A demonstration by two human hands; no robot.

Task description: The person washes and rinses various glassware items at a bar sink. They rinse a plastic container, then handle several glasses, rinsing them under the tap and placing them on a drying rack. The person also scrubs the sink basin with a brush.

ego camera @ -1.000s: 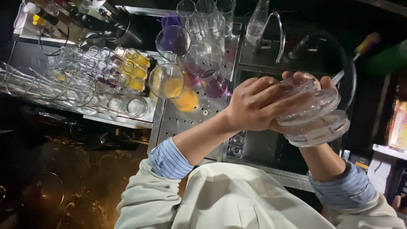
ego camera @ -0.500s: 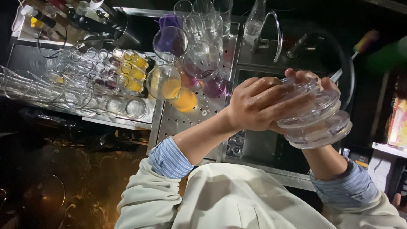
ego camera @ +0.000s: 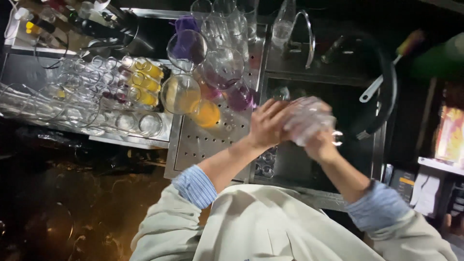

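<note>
A clear, round glass piece [ego camera: 309, 120], blurred so that its exact shape cannot be told, sits between both hands above the dark steel sink basin [ego camera: 338, 164], toward the right of the scene. The left hand [ego camera: 267, 124] wraps over its near-left side with fingers curled against it, and the right hand [ego camera: 323, 145] closes under and behind it, so both hands grip the glass together. Judging by the grip over the basin, the step in hand looks like rinsing or rubbing the glass clean; any move from here calls for a firm hold on a wet, slippery piece and care to keep it off the basin wall and the curved steel tap [ego camera: 305, 34] at the far side. Just left of the basin lies the perforated steel draining board [ego camera: 203, 145], with a cluster of large stemmed glasses [ego camera: 186, 50] resting on its far end, some tinted orange and purple. Farther left, rows of small clear tumblers [ego camera: 116, 92] stand on the tabletop [ego camera: 130, 140], several holding yellow liquid. A dark hose loop [ego camera: 389, 87] hangs at the right of the sink, with a long-handled brush [ego camera: 386, 72] across it.
</note>
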